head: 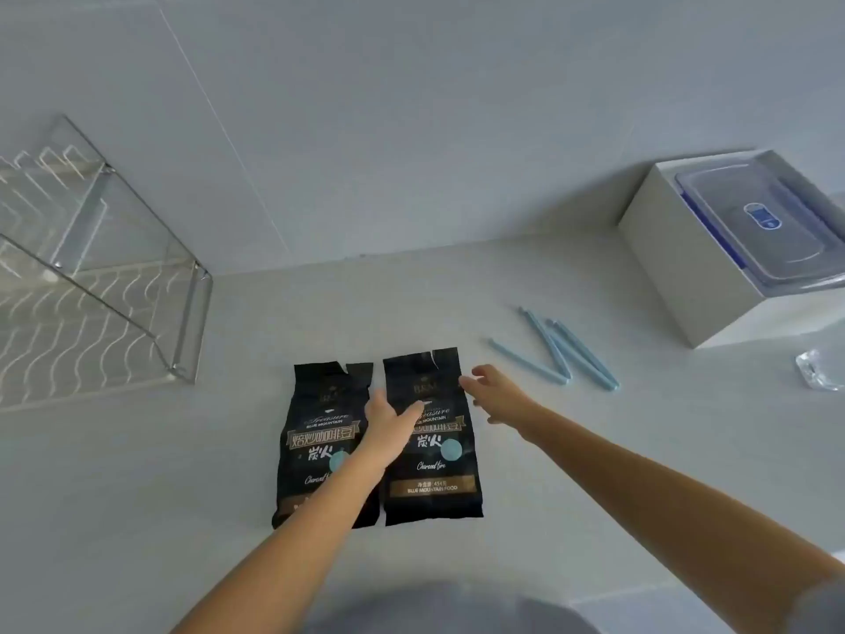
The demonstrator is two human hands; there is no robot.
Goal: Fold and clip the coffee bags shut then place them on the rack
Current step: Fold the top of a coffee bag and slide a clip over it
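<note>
In your head view, the left coffee bag [315, 432] and right coffee bag [434, 469] lie flat side by side mid-bench [594, 473], black, faces up, tops torn and unfolded. The wire rack [91, 286] stands at the left edge, blue clips [558, 354] lie right of the bags, and a white box [676, 267] sits back right. Your left hand [388, 427] lies straight-fingered on the right coffee bag; your right hand [498, 395], loosely spread and holding nothing, is at its upper right edge.

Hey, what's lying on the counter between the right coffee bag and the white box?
Head view: loose blue clips on the counter, plus the right hand beside the bag.
</note>
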